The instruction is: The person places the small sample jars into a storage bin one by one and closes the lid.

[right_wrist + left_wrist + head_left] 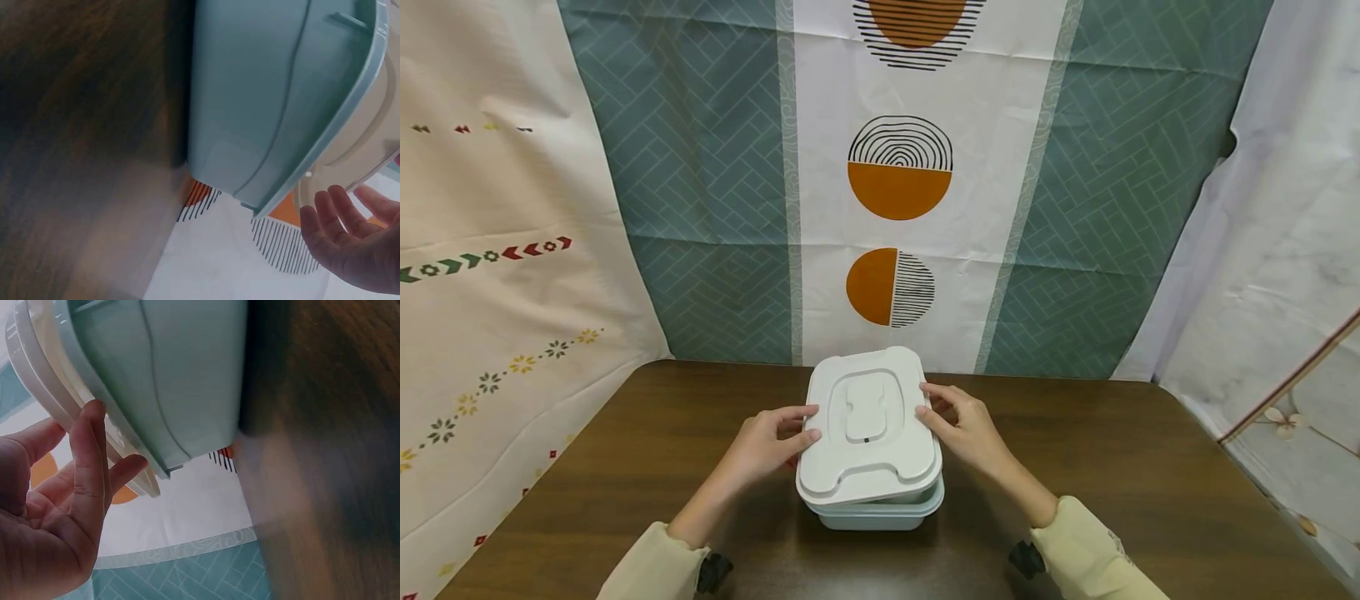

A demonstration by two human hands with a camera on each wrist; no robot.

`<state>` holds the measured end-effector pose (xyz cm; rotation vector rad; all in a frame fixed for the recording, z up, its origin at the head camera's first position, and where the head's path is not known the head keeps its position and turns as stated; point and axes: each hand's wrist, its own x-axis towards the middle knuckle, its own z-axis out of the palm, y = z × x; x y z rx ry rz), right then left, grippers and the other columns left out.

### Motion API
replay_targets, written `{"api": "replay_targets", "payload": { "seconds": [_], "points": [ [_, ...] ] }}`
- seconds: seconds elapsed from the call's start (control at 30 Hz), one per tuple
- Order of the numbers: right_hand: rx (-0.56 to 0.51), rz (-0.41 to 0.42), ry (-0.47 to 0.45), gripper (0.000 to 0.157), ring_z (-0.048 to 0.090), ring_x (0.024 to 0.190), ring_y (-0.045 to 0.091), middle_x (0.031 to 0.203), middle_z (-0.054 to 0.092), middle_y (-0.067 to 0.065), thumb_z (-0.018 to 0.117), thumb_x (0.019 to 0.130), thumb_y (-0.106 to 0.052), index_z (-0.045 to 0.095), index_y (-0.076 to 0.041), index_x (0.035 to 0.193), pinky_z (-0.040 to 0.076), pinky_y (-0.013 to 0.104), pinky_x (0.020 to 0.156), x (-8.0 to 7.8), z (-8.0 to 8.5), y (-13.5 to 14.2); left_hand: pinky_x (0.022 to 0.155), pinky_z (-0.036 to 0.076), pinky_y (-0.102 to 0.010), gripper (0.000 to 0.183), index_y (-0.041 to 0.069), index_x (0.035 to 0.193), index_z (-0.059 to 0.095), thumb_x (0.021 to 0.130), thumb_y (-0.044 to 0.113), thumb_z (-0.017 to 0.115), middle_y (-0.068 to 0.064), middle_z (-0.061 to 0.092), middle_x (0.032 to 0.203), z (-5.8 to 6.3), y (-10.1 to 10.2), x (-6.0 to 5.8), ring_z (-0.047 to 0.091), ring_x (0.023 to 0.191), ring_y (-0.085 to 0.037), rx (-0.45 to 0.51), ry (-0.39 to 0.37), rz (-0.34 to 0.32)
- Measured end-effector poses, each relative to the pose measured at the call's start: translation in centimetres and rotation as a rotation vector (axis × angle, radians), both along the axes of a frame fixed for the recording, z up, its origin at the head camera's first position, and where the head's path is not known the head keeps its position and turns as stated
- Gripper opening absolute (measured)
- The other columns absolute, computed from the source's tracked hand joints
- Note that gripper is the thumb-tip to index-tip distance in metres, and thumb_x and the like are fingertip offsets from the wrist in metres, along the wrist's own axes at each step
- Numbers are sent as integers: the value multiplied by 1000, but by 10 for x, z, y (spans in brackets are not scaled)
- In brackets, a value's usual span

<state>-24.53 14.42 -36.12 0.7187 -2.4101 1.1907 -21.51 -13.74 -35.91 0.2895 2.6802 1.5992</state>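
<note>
A white plastic lid [874,467] with a raised centre panel lies askew over a pale blue-green storage box [871,522]. My left hand [765,443] pinches the lid's left edge, thumb on top and fingers below. At the opposite edge my right hand [966,429] holds it the same way. In the right wrist view the lid's underside [369,119] shows above the box rim, leaving a gap between them. The left wrist view has the box wall [194,375] upright on the table, with my fingertips close beside its rim. The inside of the box is mostly hidden by the lid.
Under the box is a dark brown wooden table [1120,483]. Behind its far edge hangs a green and white patterned cloth [895,350], with a cream cloth [512,317] on the left and a white one [1262,333] on the right.
</note>
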Motion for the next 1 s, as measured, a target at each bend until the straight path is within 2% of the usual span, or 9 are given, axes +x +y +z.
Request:
{"api": "replay_targets", "payload": {
  "seconds": [0.2,0.37,0.57,0.77,1.0],
  "points": [
    [26,-17,10,32,55,72,15,81,59,2,67,82,-13,63,0,111,45,24,60,0,-4,-1,51,52,-35,41,2,121,57,82,14,67,-23,62,108,-6,3,0,59,54,-15,-17,-8,11],
    [25,-27,8,32,52,70,15,79,55,0,67,81,-12,63,0,110,43,22,60,-1,-7,1,50,52,-34,41,1,120,58,83,15,67,-23,63,106,-7,5,0,58,52,-15,-48,15,2],
    [28,-30,-51,34,50,71,19,80,53,0,66,83,-14,61,-1,113,41,23,59,0,-10,3,48,50,-34,39,4,118,60,82,15,67,-20,64,105,-7,9,-1,56,49,-14,-102,32,25],
    [39,-25,-107,37,47,70,12,82,53,0,66,84,-16,59,-1,117,41,21,59,2,-14,6,45,46,-27,38,8,118,61,82,18,68,-18,63,107,-6,11,-2,56,47,-18,-169,42,42],
    [25,-8,-134,39,44,66,9,78,49,-1,65,84,-15,56,-1,119,38,21,57,2,-21,9,46,46,-25,38,10,117,63,81,18,69,-18,62,110,-5,14,-3,57,48,-17,-203,46,51]
  ]
}}
